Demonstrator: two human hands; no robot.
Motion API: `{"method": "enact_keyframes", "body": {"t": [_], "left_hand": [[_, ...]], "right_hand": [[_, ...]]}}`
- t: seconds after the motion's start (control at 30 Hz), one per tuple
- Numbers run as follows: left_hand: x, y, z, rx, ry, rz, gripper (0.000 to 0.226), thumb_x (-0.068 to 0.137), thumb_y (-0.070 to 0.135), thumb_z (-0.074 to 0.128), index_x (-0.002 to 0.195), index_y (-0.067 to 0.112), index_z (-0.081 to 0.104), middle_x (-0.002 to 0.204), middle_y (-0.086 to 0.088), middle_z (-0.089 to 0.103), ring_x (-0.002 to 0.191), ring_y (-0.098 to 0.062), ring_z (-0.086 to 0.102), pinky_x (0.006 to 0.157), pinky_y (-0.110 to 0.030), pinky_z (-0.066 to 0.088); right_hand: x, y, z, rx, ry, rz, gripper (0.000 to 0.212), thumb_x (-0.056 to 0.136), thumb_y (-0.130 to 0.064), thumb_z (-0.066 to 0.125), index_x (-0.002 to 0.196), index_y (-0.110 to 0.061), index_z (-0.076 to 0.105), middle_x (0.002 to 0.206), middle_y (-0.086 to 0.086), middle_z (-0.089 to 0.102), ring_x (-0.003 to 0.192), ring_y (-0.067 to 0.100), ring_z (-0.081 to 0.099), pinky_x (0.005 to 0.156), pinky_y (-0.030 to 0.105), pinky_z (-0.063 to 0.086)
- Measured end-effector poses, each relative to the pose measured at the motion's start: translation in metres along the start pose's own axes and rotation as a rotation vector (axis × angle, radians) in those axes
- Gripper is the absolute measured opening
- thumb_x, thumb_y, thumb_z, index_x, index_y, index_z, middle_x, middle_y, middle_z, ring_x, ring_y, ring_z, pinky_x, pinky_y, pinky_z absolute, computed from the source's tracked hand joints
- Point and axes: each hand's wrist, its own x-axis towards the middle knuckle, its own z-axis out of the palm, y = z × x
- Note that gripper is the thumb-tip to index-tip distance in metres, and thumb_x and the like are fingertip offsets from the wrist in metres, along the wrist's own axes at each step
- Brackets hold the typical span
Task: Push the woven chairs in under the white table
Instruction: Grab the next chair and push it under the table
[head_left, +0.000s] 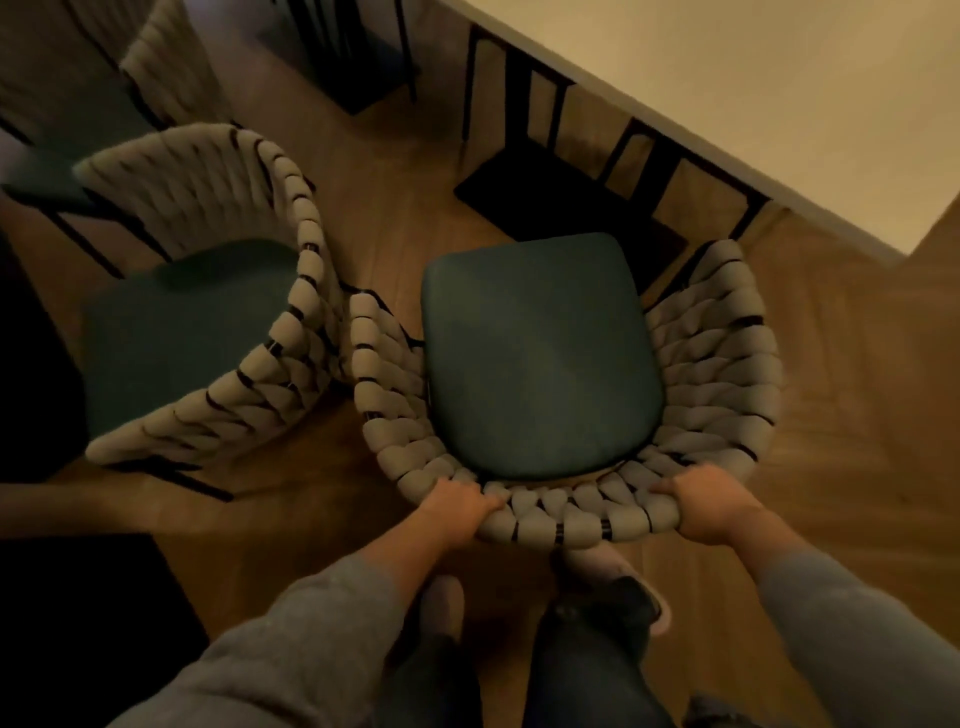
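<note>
A woven chair (727, 374) with a dark green seat cushion stands right in front of me, its seat facing the white table (753, 93) at the upper right. My left hand (460, 506) grips the left part of its curved woven back rim. My right hand (701, 501) grips the right part of the same rim. The chair's front stands just short of the table edge. A second woven chair (249, 395) with a green seat stands to the left, its backrest almost touching the first chair. A third woven chair (171, 67) shows at the top left.
The table's black metal legs and flat foot (545, 202) stand on the wooden floor just beyond the chair's seat. My feet (613, 582) are right behind the chair. A dark rug or furniture edge (78, 623) lies at the lower left.
</note>
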Motion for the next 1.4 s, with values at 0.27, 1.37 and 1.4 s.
{"method": "enact_keyframes", "body": {"t": [0.27,1.37,1.4], "left_hand": [[-0.032,-0.059,0.043,0.119,-0.083,0.106,0.058,0.098,0.022,0.050,0.150,0.023,0.027,0.144,-0.016,0.041,0.128,-0.033,0.045,0.106,-0.045,0.036],[0.097,-0.157,-0.158,0.587,-0.080,0.248,0.057,0.101,0.027,0.045,0.153,0.033,0.022,0.146,-0.013,0.041,0.121,-0.029,0.052,0.098,-0.039,0.043],[0.101,-0.162,-0.168,0.608,-0.078,0.256,0.056,0.101,0.027,0.045,0.152,0.032,0.023,0.144,-0.012,0.043,0.121,-0.029,0.053,0.097,-0.039,0.044]], "right_hand": [[-0.026,-0.107,0.045,0.182,0.066,0.102,0.045,0.084,-0.035,0.051,0.129,-0.037,0.054,0.114,-0.005,0.062,0.099,0.017,0.060,0.077,0.027,0.038],[0.068,-0.055,-0.041,0.488,0.174,0.254,0.038,0.085,-0.036,0.051,0.122,-0.034,0.053,0.114,-0.003,0.063,0.101,0.020,0.060,0.077,0.030,0.045],[0.074,-0.053,-0.044,0.507,0.178,0.265,0.038,0.084,-0.036,0.051,0.122,-0.034,0.054,0.113,-0.003,0.064,0.101,0.019,0.061,0.079,0.031,0.046]]}}
